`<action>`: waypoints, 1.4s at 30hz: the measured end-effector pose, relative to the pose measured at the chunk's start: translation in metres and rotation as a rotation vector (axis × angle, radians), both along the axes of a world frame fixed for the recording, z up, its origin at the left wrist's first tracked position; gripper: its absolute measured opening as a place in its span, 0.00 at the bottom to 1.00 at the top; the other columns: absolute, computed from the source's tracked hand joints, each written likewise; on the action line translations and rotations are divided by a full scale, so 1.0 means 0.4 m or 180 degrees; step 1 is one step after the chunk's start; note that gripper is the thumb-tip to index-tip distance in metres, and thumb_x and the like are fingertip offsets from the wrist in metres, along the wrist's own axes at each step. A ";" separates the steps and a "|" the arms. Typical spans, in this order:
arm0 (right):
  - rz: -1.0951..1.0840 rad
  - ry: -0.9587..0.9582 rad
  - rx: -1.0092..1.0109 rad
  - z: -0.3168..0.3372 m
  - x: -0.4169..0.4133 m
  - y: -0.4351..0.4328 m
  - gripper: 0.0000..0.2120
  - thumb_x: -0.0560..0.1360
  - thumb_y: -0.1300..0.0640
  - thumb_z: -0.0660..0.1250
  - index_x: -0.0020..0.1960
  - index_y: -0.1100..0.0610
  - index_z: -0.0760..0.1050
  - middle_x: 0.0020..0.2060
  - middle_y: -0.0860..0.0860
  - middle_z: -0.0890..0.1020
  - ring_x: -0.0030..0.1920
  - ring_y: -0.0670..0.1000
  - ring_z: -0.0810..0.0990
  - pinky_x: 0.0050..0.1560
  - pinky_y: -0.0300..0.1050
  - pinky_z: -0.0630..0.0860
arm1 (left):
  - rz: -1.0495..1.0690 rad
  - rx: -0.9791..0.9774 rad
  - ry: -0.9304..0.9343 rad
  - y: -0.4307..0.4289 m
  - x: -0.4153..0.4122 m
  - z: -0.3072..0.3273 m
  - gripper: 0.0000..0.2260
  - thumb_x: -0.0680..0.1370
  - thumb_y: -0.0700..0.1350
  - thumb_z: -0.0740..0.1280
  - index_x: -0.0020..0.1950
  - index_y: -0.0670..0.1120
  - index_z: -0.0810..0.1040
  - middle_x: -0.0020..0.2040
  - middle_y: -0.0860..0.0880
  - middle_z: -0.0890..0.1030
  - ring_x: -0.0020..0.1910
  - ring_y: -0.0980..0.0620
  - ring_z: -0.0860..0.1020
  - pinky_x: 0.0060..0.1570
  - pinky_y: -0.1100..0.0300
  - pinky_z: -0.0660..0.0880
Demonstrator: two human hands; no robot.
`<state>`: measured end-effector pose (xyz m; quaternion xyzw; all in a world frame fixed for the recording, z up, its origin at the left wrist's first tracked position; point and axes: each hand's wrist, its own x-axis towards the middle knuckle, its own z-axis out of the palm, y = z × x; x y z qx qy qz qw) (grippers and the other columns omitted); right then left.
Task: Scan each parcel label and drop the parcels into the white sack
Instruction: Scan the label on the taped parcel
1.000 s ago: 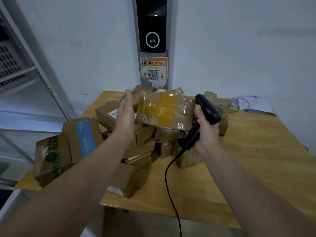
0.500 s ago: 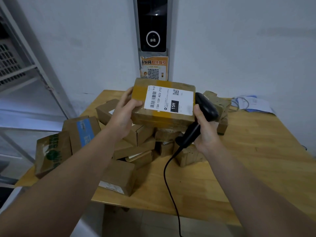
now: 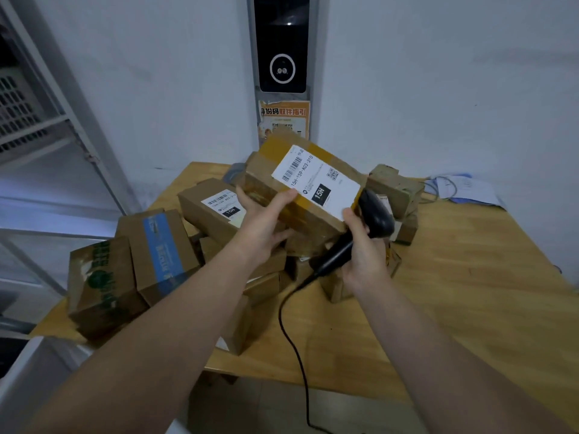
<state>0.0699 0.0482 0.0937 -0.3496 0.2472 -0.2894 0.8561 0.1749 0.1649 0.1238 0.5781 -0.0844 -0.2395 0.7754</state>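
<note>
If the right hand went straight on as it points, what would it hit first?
The labelled parcel in the left hand; the right hand, gripping the scanner, seems to touch its corner.

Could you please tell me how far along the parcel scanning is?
Done: cannot tell; no sacked parcels show. In hand: the left hand holds a parcel, label up, beside the scanner gripped by the right hand. Left: likely scanning it, sacking it, then the pile of parcels on the table.

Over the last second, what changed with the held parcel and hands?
The parcel was flipped from its taped side to label toward the camera, then turned clockwise. The left hand moved from its left end to the near edge, still gripping. The right hand kept holding the scanner; the pile stayed.
</note>
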 end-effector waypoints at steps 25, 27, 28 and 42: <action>0.0934 0.1313 -0.2288 0.029 -0.129 -0.103 0.07 0.74 0.57 0.71 0.50 0.60 0.80 0.37 0.57 0.83 0.39 0.56 0.82 0.42 0.49 0.80 | -0.0573 0.1228 -0.1075 -0.033 -0.020 -0.075 0.46 0.70 0.45 0.77 0.77 0.61 0.49 0.70 0.50 0.69 0.61 0.51 0.74 0.50 0.60 0.74; 0.0906 0.1309 -0.2347 0.014 -0.146 -0.104 0.07 0.73 0.60 0.71 0.48 0.63 0.80 0.31 0.55 0.80 0.33 0.53 0.79 0.41 0.48 0.77 | -0.0614 0.1173 -0.1090 -0.042 -0.028 -0.101 0.47 0.69 0.44 0.77 0.77 0.61 0.49 0.70 0.50 0.69 0.63 0.51 0.73 0.53 0.59 0.75; 0.0885 0.1288 -0.2257 0.007 -0.153 -0.101 0.08 0.72 0.60 0.72 0.48 0.63 0.80 0.31 0.53 0.79 0.33 0.51 0.78 0.41 0.48 0.75 | -0.0638 0.1156 -0.1090 -0.046 -0.035 -0.111 0.47 0.70 0.43 0.77 0.77 0.60 0.49 0.71 0.50 0.68 0.64 0.52 0.72 0.53 0.59 0.75; 0.0803 0.1337 -0.2107 -0.009 -0.169 -0.072 0.18 0.73 0.55 0.73 0.28 0.58 0.73 0.23 0.53 0.75 0.24 0.51 0.73 0.31 0.43 0.72 | -0.0470 0.1035 -0.1066 -0.066 -0.046 -0.153 0.47 0.71 0.43 0.75 0.78 0.58 0.46 0.72 0.49 0.65 0.62 0.53 0.69 0.47 0.66 0.73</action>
